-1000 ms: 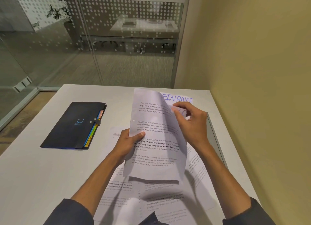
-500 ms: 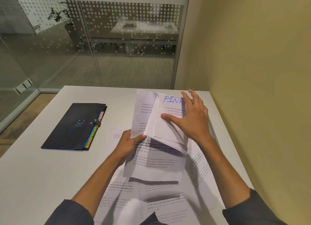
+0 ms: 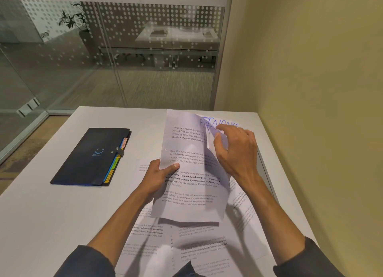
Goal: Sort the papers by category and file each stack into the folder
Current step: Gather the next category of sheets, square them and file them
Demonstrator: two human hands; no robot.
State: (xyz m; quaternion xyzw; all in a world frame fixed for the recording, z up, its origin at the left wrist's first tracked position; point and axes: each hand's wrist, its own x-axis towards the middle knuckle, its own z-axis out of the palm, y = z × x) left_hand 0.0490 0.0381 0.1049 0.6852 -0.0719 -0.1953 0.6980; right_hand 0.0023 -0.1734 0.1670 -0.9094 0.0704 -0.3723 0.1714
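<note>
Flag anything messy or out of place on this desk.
Loose printed sheets lie fanned and overlapping at skewed angles on the table, not squared into stacks. The folder lies closed and flat; nothing looks torn or spilled.

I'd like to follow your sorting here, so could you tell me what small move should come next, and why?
Probably peel the rear sheet free with the right hand to read its heading. The left hand grips the stack upright, the right fingers are working its top corner, and blue handwriting shows only partly behind the front page. The folder lies closed to the left.
</note>
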